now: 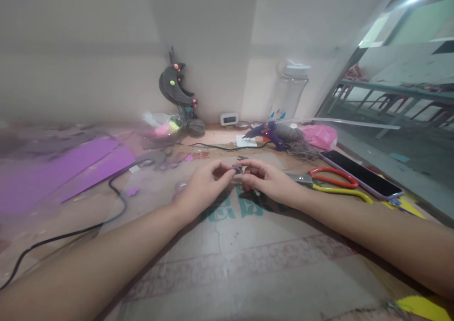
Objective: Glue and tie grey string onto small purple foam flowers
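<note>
Between the fingertips of both hands is a small grey piece [238, 169], too small and blurred to name; it looks like yarn or felt. My left hand [209, 184] pinches it from the left side. From the right, my right hand [264, 179] closes thumb and forefinger on it. Both hands hover low over a plastic-covered work surface [227, 273] with green and red print. Just beyond the right wrist lie shears with one red and one yellow handle [333, 177]. A purple flower cutout [133, 191] lies left of my left hand.
Purple sheets [95, 165] cover the left side, crossed by a black cord [71, 232]. At the back stand a dark crescent moon decoration [173, 87], a small digital clock [229, 118], a blue glue gun [267, 134], grey yarn [289, 134] and a clear bottle [289, 94]. A phone [362, 173] lies right.
</note>
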Available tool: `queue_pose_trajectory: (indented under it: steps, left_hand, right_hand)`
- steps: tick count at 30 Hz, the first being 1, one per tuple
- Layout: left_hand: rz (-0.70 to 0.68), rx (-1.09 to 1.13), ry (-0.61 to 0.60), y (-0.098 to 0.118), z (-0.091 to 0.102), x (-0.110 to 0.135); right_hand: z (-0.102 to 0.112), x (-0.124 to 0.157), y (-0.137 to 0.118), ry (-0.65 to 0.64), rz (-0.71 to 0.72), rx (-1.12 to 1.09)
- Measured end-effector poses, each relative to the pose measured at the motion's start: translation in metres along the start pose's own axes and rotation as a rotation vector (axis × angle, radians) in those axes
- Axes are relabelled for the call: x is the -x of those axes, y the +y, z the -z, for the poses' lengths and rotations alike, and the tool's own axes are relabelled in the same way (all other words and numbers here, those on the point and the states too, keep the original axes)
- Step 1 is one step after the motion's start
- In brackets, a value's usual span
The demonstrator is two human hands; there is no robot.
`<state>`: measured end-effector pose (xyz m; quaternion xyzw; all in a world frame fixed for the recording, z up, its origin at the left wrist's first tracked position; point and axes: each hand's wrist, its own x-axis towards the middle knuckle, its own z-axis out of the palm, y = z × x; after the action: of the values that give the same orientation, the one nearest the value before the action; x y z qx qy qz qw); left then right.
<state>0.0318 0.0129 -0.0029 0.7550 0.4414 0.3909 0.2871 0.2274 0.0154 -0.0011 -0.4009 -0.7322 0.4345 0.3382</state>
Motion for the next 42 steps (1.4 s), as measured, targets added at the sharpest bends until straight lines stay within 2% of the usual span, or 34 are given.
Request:
queue_pose_trajectory:
  steps: [5,10,14,15,17,19,21,23,26,30,37,42]
  left_hand:
    - [0.038,0.046,-0.018,-0.002,-0.001,-0.001]
    - [0.041,0.055,-0.031,-0.003,-0.002,0.0]
    - [0.057,0.055,-0.03,-0.004,-0.002,0.0]
    - [0.063,0.053,-0.034,-0.005,-0.002,0.0]
    - [0.072,0.05,-0.039,-0.006,-0.002,-0.001]
    - [0.073,0.055,-0.041,-0.007,-0.002,-0.001]
    - [0.077,0.066,-0.039,-0.006,-0.003,-0.001]
    - [0.073,0.069,-0.037,-0.005,-0.003,-0.001]
    - [0.062,0.067,-0.038,-0.004,-0.003,0.0]
    - [0.068,0.071,-0.047,-0.005,-0.003,0.0]
    - [0.093,0.085,-0.059,-0.007,-0.004,-0.001]
    - [0.087,0.076,-0.044,-0.007,-0.004,0.0]
  right_hand:
    - [0.008,-0.001,0.001,0.226,0.058,0.051]
    - [0.024,-0.008,0.003,0.322,0.111,0.228]
    - [0.06,-0.017,-0.003,0.41,0.125,0.481]
    - [0.072,-0.019,-0.004,0.451,0.093,0.619]
    - [0.095,-0.021,-0.004,0.457,-0.019,0.909]
    - [0.114,-0.023,0.001,0.463,-0.094,1.049]
    - [0.125,-0.025,0.01,0.522,-0.125,1.025]
    - [0.127,-0.028,0.022,0.524,-0.097,0.904]
    - [0.121,-0.032,0.041,0.467,-0.059,0.753]
    - [0.114,-0.035,0.055,0.456,-0.07,0.772]
    - [0.111,-0.031,0.055,0.559,-0.032,0.797]
    - [0.106,-0.027,0.038,0.658,-0.017,0.631]
